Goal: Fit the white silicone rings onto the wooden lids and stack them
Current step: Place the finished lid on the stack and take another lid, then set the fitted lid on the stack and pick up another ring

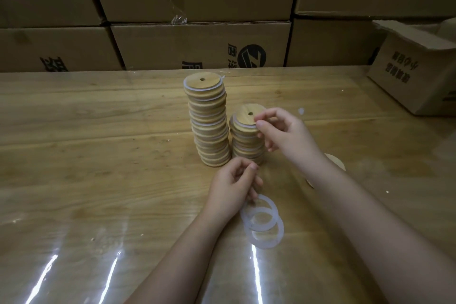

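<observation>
Two rings [263, 220], white and translucent, are seen overlapped near the middle of the tabletop [98, 155]. Their far left edge is gripped by the curled fingers [252, 197] of the left hand [234, 187]. Just beyond that hand two stacks of lids are set side by side, touching near the base.

The short stack [248, 143] is on the right. Its top lid [245, 116] is a pale wooden disc with a small hole in the centre, and a white ring is shown under its rim. The right edge of this lid is pinched between thumb and forefinger of the right hand [283, 131], the other fingers being loosely bent.

The tall stack [209, 123] is on the left, roughly twice as high and leaning a little to the right. White rings are visible between its lids, and one sticks out at the top.

Two loose lids [337, 163] are partly hidden behind the right forearm.

The tabletop is covered by a clear glossy film [74, 254], on which streaks of light are reflected.

At the far right an open box [414, 74] is placed on the tabletop with its flaps raised; what is inside cannot be seen. Along the far edge closed cartons [197, 42] with black print are piled in rows, their contents likewise hidden.
</observation>
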Tool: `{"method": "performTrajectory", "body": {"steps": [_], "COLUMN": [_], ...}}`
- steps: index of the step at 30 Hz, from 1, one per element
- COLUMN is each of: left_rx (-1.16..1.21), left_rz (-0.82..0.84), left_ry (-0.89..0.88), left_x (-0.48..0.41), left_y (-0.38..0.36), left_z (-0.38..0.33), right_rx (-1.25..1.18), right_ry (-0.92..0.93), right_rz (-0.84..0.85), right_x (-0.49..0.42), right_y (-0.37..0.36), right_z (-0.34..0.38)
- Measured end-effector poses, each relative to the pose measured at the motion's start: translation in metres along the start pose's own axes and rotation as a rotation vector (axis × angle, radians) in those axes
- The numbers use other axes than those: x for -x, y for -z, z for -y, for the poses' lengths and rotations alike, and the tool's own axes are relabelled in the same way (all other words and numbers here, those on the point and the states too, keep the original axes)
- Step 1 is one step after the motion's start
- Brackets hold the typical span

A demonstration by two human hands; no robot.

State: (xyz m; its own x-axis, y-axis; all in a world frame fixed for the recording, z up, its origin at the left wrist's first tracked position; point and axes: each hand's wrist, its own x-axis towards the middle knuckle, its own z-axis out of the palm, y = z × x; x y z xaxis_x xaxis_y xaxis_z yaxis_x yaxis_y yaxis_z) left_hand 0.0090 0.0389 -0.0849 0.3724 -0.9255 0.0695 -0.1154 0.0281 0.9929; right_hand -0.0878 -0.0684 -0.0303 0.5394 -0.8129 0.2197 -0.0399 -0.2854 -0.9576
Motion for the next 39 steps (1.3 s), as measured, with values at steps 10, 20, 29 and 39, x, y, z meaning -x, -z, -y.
{"method": "performTrajectory", "body": {"steps": [10,20,29,39], "left_rx": [0.007,-0.01,-0.016,0.078], "left_rz": [0.003,0.005,0.01,0.097], "left_ry": [0.012,0.028,0.035,0.021], "left_x": [0.001,0.001,0.001,0.002], "left_y": [0.0,0.0,-0.001,-0.001], "left_z": [-0.001,-0.001,-0.003,-0.004], "right_rx": [-0.005,0.513,1.026,0.837], "right_ry": [0.02,-0.095,-0.247,0.257], "right_rz": [0.06,-0.415,-0.196,-0.012], "right_x": [-0.001,0.044,0.067,0.077], "right_y": [0.002,0.063,0.062,0.038], "right_z": [-0.005,-0.033,-0.055,-0.04]}}
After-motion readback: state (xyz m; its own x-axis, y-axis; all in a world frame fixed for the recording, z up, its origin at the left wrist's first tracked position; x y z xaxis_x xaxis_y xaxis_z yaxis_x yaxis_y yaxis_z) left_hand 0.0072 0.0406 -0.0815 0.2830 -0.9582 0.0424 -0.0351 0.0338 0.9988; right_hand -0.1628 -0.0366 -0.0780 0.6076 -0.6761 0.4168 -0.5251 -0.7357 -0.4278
